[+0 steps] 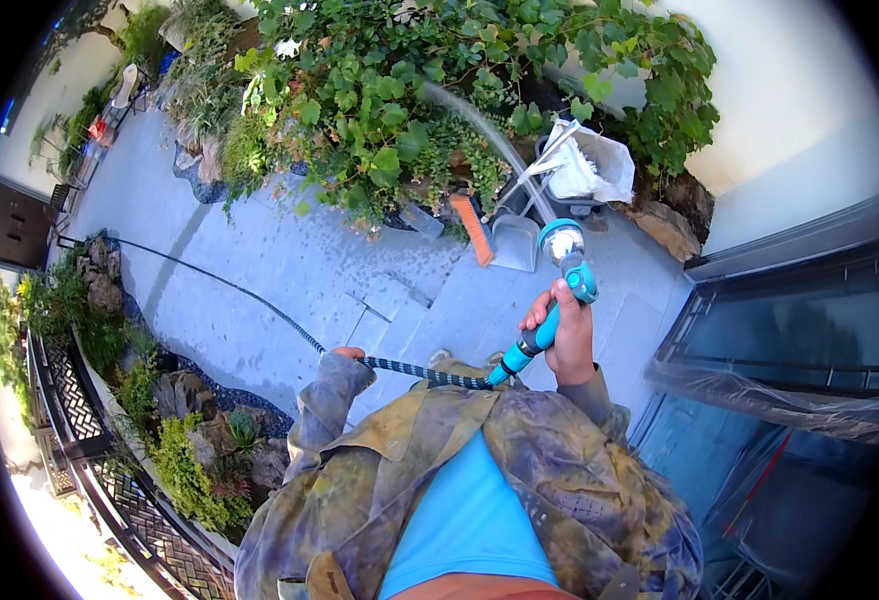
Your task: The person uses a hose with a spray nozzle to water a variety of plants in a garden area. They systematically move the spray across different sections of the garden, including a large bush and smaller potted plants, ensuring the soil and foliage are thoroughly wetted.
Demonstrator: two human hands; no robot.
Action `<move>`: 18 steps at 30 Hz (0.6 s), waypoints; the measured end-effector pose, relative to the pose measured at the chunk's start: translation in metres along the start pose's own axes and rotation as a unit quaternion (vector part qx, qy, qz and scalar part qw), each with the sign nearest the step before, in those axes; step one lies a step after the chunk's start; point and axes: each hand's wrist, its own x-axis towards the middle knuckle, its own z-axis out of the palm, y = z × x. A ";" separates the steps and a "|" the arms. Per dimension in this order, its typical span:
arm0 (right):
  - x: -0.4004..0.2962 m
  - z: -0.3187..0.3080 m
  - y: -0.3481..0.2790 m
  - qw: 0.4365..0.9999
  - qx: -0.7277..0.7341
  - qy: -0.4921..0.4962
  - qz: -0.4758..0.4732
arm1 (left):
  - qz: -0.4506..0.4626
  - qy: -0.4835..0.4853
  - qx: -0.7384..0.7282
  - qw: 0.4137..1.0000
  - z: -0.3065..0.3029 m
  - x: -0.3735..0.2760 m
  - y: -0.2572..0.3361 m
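Observation:
My right hand is closed around the grip of a turquoise and black hose spray nozzle, thumb near its head. Water arcs from the nozzle's round head up and to the left, onto leafy vines in the planting bed. At the nozzle's base joins a dark striped garden hose, which crosses in front of my waist. My left hand, mostly hidden by its sleeve, holds the hose at the left. From there the hose runs over the grey paving towards the far left.
Beyond the nozzle lie an orange-bristled broom head, a grey dustpan and a bin holding a white sack. Rocks edge the bed. Glass doors stand at the right. A rocky planting and a dark metal railing border the left.

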 end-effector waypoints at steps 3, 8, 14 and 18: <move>0.005 0.013 -0.002 1.000 -0.015 -0.001 -0.001 | 0.006 -0.014 -0.027 1.000 -0.002 -0.003 -0.009; 0.008 0.037 0.004 0.999 -0.037 -0.006 -0.010 | 0.005 0.011 -0.036 0.999 -0.005 -0.007 -0.020; 0.002 0.048 0.026 0.999 -0.037 0.034 0.000 | 0.021 0.004 -0.032 0.999 -0.002 0.018 -0.056; -0.005 0.038 0.041 0.989 0.004 0.136 -0.057 | 0.044 -0.004 -0.034 0.998 -0.009 0.026 -0.061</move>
